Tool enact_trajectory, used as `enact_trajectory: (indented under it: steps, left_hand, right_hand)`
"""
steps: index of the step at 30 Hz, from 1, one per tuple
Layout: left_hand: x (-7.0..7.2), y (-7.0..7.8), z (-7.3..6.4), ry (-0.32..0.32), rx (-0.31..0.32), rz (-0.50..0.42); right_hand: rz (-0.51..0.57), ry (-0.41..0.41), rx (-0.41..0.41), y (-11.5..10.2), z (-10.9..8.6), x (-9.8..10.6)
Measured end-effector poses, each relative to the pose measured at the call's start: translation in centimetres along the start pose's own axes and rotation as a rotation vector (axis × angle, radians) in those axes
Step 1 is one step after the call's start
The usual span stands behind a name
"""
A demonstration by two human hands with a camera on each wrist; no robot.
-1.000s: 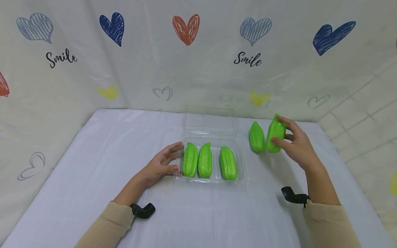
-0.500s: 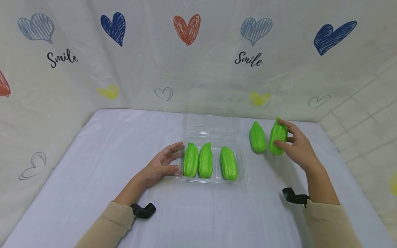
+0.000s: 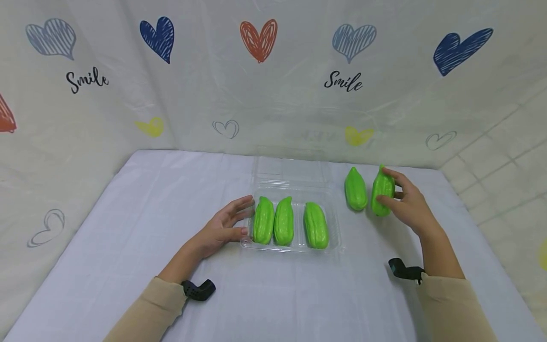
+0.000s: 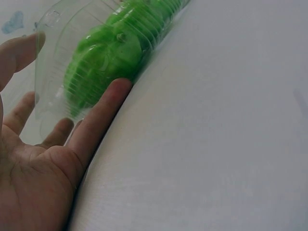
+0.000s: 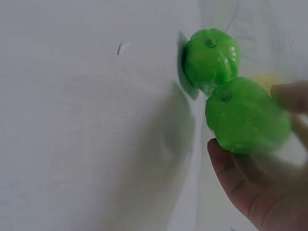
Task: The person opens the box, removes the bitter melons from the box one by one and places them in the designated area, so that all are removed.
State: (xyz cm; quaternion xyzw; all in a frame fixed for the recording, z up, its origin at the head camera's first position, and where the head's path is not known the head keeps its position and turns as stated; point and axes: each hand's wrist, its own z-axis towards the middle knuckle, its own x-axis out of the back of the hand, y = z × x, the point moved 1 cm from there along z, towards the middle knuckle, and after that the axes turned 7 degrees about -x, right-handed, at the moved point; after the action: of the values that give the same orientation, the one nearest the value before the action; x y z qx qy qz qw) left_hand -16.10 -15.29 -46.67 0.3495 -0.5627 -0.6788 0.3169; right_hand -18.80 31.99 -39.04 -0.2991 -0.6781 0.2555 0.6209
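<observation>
In the head view, your container sits mid-frame on the tabletop, its lid behind it. Inside lie three gourds — the left gourd beside the middle gourd, the right gourd set apart. Your left hand is at the container's left side. Right of centre, a loose gourd lies on the tabletop — the held gourd, in your right hand, is just right of it.
</observation>
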Motion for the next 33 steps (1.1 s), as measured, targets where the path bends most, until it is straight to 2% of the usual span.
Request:
enact_trajectory:
  steps: [18, 33]
  left_hand:
    - [-0.2, 0.2, 0.0, -0.010, -0.008, -0.010]
    - [-0.1, 0.3, -0.1, 0.002, 0.012, -0.028]
  right_hand:
    - [-0.081, -0.056, -0.061, 1.1, 1.7, -0.2]
    - [-0.180, -0.102, -0.077, 0.9, 2.7, -0.3]
